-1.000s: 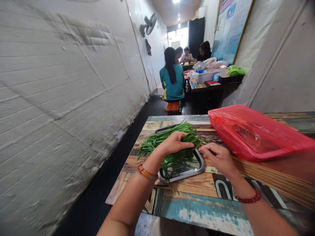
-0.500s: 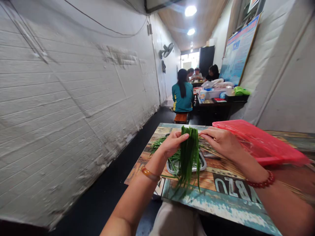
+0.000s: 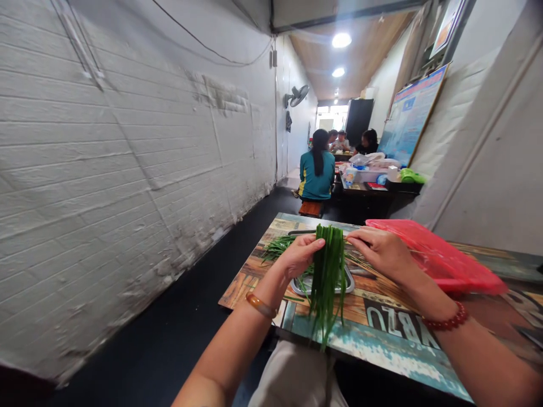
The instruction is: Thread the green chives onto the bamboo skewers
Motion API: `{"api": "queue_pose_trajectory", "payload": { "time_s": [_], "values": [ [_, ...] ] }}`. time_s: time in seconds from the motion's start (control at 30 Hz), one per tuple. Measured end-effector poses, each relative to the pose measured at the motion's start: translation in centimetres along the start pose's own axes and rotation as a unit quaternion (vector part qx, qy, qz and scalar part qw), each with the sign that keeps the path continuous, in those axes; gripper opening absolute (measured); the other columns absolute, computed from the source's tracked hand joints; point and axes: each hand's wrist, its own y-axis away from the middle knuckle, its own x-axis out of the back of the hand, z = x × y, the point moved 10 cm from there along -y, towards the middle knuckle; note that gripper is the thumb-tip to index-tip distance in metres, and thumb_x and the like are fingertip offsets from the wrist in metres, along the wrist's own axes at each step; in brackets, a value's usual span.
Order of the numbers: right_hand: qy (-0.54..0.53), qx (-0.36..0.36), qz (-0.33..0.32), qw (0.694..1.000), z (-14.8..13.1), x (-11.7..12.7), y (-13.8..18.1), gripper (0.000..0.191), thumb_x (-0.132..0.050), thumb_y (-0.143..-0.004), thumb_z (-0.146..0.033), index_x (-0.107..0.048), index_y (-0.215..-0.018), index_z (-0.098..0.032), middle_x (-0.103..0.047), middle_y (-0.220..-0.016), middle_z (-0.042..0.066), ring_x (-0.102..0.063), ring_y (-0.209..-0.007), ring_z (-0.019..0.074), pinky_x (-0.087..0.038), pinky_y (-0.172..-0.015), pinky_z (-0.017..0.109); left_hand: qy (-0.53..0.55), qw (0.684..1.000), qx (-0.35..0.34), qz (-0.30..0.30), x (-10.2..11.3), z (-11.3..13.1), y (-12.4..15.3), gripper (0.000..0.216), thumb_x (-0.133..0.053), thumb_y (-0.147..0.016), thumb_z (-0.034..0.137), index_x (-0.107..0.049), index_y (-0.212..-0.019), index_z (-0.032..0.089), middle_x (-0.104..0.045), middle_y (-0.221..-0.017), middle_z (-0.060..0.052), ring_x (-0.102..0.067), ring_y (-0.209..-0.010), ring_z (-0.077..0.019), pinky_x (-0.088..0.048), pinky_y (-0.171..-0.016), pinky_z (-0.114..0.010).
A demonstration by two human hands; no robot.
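Observation:
A bunch of long green chives (image 3: 328, 277) hangs down over the front part of the table, folded or gathered along its top edge. My left hand (image 3: 302, 253) is closed on the upper left side of the bunch, with the thumb across it. At the bunch's upper right edge, my right hand (image 3: 379, 251) pinches what looks like a thin bamboo skewer, mostly hidden by the fingers. Behind the bunch sits a metal tray (image 3: 349, 281) with more chives. Loose chives (image 3: 278, 247) lie to its left. Several bamboo skewers (image 3: 379, 278) lie beneath my right hand.
A red plastic-covered tray or bag (image 3: 441, 254) lies on the patterned table (image 3: 250, 277) at right. Beyond stands another table with a plastic bin (image 3: 373, 175) and bags. A person in a teal top (image 3: 317, 172) sits on a stool. A white wall (image 3: 139, 186) runs along the left.
The camera view has tilted and shifted slightly, so the room appears lower. Both hands keep their hold beside the chives, which hang almost the same way.

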Motion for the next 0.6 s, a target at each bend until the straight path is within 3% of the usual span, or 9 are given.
{"api": "queue_pose_trajectory", "payload": {
  "time_s": [0.2, 0.33, 0.43, 0.6],
  "values": [
    [-0.028, -0.009, 0.018, 0.999, 0.1, 0.2, -0.5, 0.025, -0.047, -0.088, -0.031, -0.07, -0.086, -0.022, -0.072, -0.083, 0.005, -0.065, -0.075, 0.0211, -0.047, -0.065, 0.03, 0.014, 0.999, 0.049, -0.014, 0.4, -1.8, 0.7, 0.042, -0.08, -0.059, 0.032, -0.067, -0.092, 0.009, -0.07, -0.082, -0.009, -0.064, -0.068, -0.0152, -0.048, -0.071, -0.028],
    [-0.032, -0.024, 0.005, 0.999, 1.3, -1.3, -0.3, 0.025, -0.047, -0.088, -0.032, -0.07, -0.086, -0.023, -0.073, -0.085, 0.004, -0.067, -0.076, 0.0217, -0.048, -0.066, 0.031, 0.016, 0.995, 0.093, 0.014, 2.1, -4.2, 1.6, 0.037, -0.081, -0.058, 0.031, -0.066, -0.084, 0.009, -0.069, -0.076, -0.007, -0.063, -0.063, -0.0138, -0.047, -0.066, -0.025],
    [-0.035, -0.044, 0.005, 0.998, 2.5, -2.3, -0.1, 0.023, -0.048, -0.087, -0.033, -0.07, -0.086, -0.026, -0.073, -0.086, 0.003, -0.067, -0.077, 0.023, -0.049, -0.066, 0.033, 0.01, 0.992, 0.125, -0.002, 2.9, -5.5, 2.7, 0.037, -0.08, -0.059, 0.032, -0.067, -0.086, 0.01, -0.07, -0.078, -0.006, -0.064, -0.066, -0.0141, -0.047, -0.066, -0.024],
    [-0.057, -0.061, 0.0, 0.997, 3.3, -3.5, 0.1, 0.022, -0.05, -0.087, -0.032, -0.07, -0.087, -0.026, -0.073, -0.086, 0.004, -0.066, -0.077, 0.023, -0.049, -0.065, 0.033, 0.006, 0.994, 0.105, -0.002, 4.0, -5.2, 2.9, 0.039, -0.079, -0.061, 0.033, -0.067, -0.091, 0.01, -0.069, -0.08, -0.006, -0.062, -0.067, -0.0117, -0.046, -0.067, -0.022]
  ]
}}
